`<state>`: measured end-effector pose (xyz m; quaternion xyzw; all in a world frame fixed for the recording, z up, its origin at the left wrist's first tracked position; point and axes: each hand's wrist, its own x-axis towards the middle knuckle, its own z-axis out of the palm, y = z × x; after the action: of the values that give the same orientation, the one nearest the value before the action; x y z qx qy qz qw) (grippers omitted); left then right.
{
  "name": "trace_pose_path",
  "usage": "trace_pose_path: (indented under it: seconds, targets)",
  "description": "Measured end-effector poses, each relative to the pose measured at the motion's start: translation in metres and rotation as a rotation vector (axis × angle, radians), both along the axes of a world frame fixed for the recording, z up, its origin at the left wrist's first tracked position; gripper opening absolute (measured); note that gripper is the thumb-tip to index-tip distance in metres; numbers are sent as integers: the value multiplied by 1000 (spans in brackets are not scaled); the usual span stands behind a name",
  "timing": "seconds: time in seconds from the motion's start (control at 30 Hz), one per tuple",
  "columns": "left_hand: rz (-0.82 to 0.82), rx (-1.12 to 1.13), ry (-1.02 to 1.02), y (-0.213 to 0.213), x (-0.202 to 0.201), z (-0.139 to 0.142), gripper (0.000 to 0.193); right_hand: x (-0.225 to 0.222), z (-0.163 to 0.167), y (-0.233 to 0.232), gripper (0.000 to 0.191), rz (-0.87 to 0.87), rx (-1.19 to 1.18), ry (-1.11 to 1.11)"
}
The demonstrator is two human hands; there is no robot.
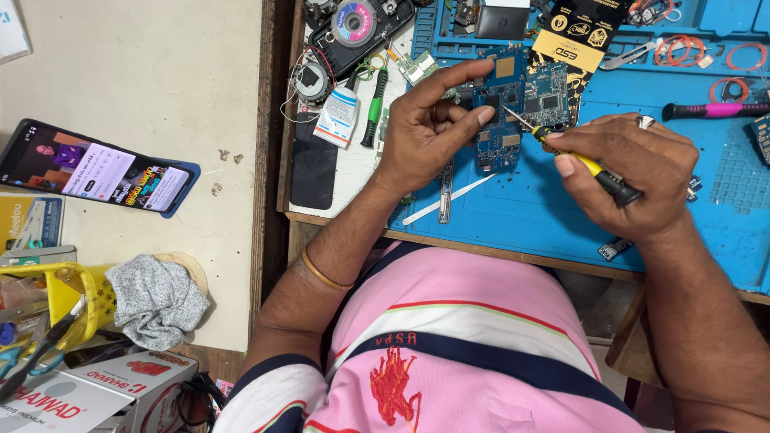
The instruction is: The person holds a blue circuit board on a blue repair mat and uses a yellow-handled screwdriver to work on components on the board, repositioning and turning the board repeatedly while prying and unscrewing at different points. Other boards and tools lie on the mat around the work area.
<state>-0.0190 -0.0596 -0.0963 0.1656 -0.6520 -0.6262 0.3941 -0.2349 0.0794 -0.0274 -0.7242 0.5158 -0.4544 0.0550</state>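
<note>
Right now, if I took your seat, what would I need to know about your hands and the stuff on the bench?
Left hand: grips the blue circuit board, raised over the blue mat.
Right hand: holds a yellow-and-black screwdriver, its tip touching the board near the middle.
Around: a green-handled tool and a dark phone panel lie left of the board; a pink-handled tool lies at the mat's right end. A lit phone sits far left on the table.
Done: board is out of its case.
Left: whatever the tip is working on; too small to tell.
</note>
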Motion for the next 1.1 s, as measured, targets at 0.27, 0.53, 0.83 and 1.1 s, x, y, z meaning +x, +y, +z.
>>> trace_pose_path:
  seconds: [0.27, 0.53, 0.83, 1.1]
  targets:
    - [12, -3, -37, 8, 0, 10, 47, 1, 7, 2, 11, -7, 74, -92]
    - [114, 59, -99, 29, 8, 15, 48, 1, -3, 2, 6, 35, 60, -1]
    - [90, 17, -74, 27, 13, 7, 48, 1, -4, 2, 7, 28, 1, 42]
    - [78, -16, -122, 27, 12, 8, 48, 1, -5, 1, 11, 29, -5, 74]
